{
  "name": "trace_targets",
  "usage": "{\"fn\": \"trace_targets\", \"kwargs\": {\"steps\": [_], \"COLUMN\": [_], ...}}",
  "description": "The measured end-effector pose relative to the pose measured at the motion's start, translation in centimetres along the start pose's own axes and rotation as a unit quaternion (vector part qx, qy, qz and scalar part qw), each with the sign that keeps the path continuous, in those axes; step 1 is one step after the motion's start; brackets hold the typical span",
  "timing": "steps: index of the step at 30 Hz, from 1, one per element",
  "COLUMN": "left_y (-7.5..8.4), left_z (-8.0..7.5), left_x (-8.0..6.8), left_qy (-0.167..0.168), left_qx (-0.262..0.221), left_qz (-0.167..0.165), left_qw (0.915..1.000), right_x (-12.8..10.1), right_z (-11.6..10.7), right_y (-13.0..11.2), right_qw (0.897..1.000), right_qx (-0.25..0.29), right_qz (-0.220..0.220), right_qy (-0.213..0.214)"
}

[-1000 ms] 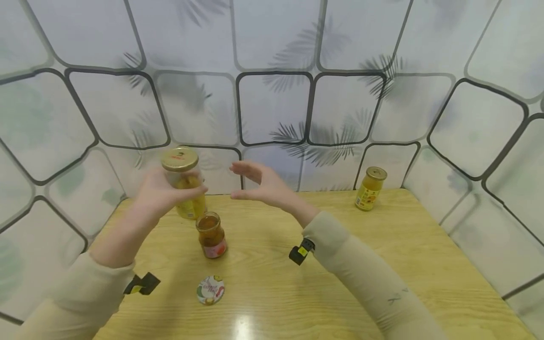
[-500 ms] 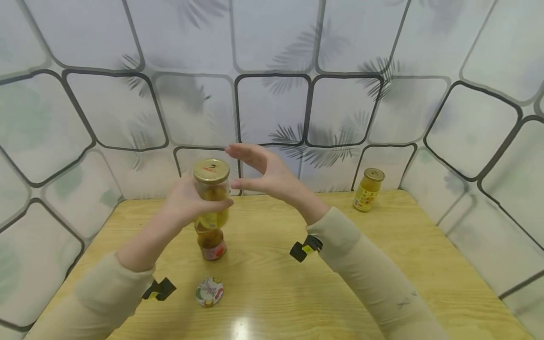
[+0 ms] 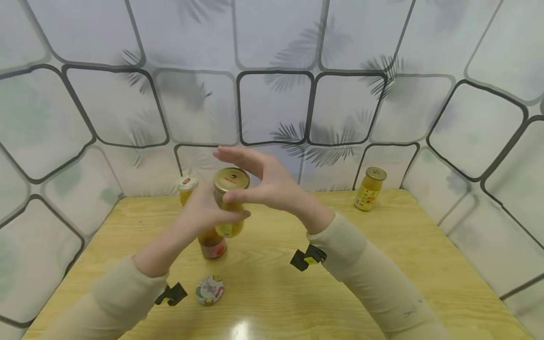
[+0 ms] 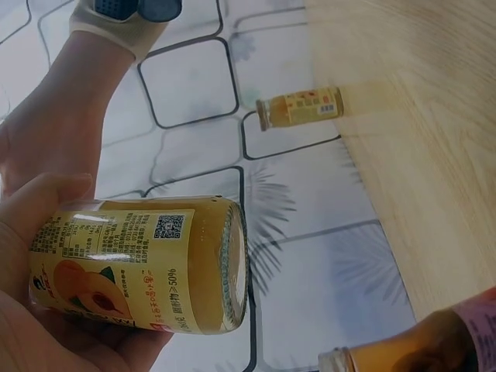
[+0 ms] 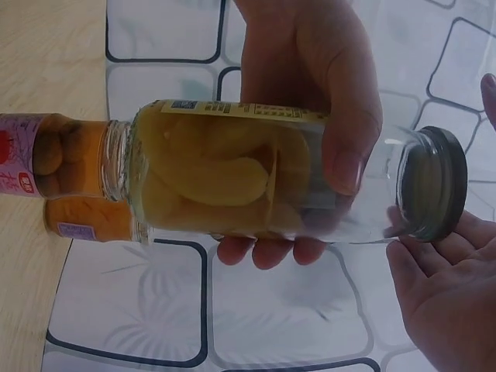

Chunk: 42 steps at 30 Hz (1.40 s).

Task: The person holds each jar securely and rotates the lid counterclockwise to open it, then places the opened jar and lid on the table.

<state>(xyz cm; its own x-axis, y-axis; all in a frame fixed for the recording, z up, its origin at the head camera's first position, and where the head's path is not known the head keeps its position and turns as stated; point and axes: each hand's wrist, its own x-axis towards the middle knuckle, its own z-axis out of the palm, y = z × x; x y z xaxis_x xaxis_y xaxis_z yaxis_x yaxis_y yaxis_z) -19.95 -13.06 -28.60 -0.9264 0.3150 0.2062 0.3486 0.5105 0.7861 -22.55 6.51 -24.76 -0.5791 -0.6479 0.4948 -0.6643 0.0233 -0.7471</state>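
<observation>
One large clear-glass jar of yellow fruit (image 5: 221,174) is up in the left hand (image 3: 199,210), right hand (image 3: 272,182) spread around its still-fitted gold metal lid (image 3: 231,178), while the smaller pink-labelled amber glass jar (image 3: 214,248) stands uncapped, a round patterned lid (image 3: 209,290) lying nearby!

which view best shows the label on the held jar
The left wrist view: the label faces the camera, its fruit picture clear. The right wrist view gives only a narrow strip; the head view, a small patch.
</observation>
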Motion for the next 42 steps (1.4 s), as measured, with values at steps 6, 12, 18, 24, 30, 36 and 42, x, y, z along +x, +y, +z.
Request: {"fn": "trace_targets", "kwargs": {"steps": [6, 12, 18, 24, 30, 36, 42], "left_y": [0.0, -0.1, -0.3, -0.6, -0.8, -1.2, -1.5], "left_z": [1.0, 1.9, 2.6, 3.0, 3.5, 4.0, 4.6], "left_x": [0.3, 0.5, 0.6, 0.6, 0.8, 0.8, 0.9], "left_qy": [0.001, 0.001, 0.004, -0.007, -0.017, -0.013, -0.012], "left_qx": [0.020, 0.020, 0.032, 0.010, -0.021, -0.036, -0.020], "left_qz": [0.022, 0.013, -0.009, -0.008, -0.020, -0.021, -0.010], "left_qw": [0.9996, 0.9997, 0.9994, 0.9999, 0.9994, 0.9990, 0.9997], "right_x": [-0.4, -0.9, -1.4, -2.1, -2.6, -3.2, -3.5], "right_z": [0.4, 0.5, 0.3, 0.4, 0.4, 0.5, 0.5], "right_y": [-0.1, 0.2, 1.1, 1.7, 2.1, 2.5, 3.4], "right_qw": [1.000, 1.000, 0.998, 0.996, 0.994, 0.992, 0.993], "right_qx": [-0.009, -0.020, -0.013, -0.032, -0.036, -0.028, -0.014], "right_qz": [0.002, 0.017, 0.050, 0.073, 0.090, 0.108, 0.099], "right_qy": [-0.006, 0.003, 0.022, 0.037, 0.051, 0.066, 0.064]}}
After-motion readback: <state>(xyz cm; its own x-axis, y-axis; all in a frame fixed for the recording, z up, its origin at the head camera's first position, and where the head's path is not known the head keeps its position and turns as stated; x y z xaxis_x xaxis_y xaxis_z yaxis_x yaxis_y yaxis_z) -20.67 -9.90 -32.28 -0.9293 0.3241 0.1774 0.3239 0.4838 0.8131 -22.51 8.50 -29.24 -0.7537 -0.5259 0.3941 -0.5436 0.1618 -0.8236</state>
